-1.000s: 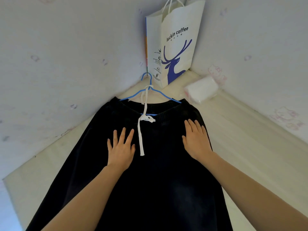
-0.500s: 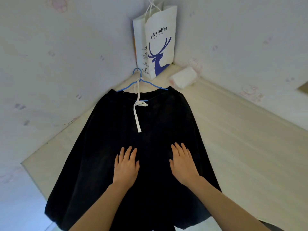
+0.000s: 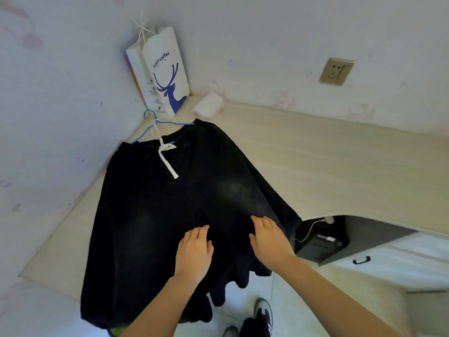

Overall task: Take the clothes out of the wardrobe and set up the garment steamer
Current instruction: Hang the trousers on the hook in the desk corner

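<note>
Black trousers point(image 3: 170, 215) lie spread flat on the pale desk point(image 3: 340, 166), and we press both palms down on their lower part, near the desk's front edge. Our left hand point(image 3: 194, 251) has its fingers point(image 3: 196, 233) together and flat on the cloth, gripping nothing; our right hand point(image 3: 268, 242) lies the same way just beside it, fingers extended and close together. The two hands are apart, with a strip of dark fabric between them. Below them the hem hangs over the edge toward the floor. At the far end, the waistband sits on one blue hanger point(image 3: 155, 127), with one white drawstring point(image 3: 166, 159) trailing down the front. Beyond that, in the corner, one white paper bag point(image 3: 162, 74) with a blue deer stands upright, and one small white packet point(image 3: 210, 104) lies just beside it. One wall socket point(image 3: 336, 71) shows on the right wall. One shoe point(image 3: 263, 317) appears on the floor below.
</note>
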The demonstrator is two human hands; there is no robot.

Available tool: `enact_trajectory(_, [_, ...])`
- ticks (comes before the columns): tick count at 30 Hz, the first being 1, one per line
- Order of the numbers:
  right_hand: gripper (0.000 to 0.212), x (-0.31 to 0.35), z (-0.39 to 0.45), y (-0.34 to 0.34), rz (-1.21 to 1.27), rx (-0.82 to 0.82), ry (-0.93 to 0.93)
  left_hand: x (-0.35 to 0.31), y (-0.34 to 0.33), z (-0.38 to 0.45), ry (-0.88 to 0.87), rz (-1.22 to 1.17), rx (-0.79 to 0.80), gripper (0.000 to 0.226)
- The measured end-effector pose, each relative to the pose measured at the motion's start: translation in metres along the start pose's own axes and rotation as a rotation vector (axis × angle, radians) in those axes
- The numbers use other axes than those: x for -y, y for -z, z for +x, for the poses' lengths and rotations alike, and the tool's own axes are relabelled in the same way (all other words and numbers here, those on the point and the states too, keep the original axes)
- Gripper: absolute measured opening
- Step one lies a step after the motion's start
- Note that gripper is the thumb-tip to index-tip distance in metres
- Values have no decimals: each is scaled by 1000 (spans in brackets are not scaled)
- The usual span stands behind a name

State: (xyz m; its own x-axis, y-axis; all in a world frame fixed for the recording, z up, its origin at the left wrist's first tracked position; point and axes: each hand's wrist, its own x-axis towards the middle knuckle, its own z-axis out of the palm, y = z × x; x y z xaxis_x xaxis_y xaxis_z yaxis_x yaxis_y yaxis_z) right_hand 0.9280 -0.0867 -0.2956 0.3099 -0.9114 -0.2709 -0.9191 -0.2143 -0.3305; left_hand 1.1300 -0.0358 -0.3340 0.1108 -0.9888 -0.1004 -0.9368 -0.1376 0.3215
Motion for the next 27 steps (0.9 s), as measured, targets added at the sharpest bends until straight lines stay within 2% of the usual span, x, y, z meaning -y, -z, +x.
enact_trajectory(8, [40, -40, -104, 22, 23, -67, -245, -94, 12, -17, -368, -35, -12, 30])
enact_trajectory(14, [44, -82, -188, 26, 112, -176, -458, -178, -3, -54, -692, 5, 33, 27])
enact_trajectory(17, [44, -104, -241, 27, 115, -243, -540, -220, -14, -82, -810, -33, 65, 21])
enact_trajectory(27, [45, -170, -440, 10, 106, -378, -820, -358, -63, -227, -1103, -94, 177, 27])
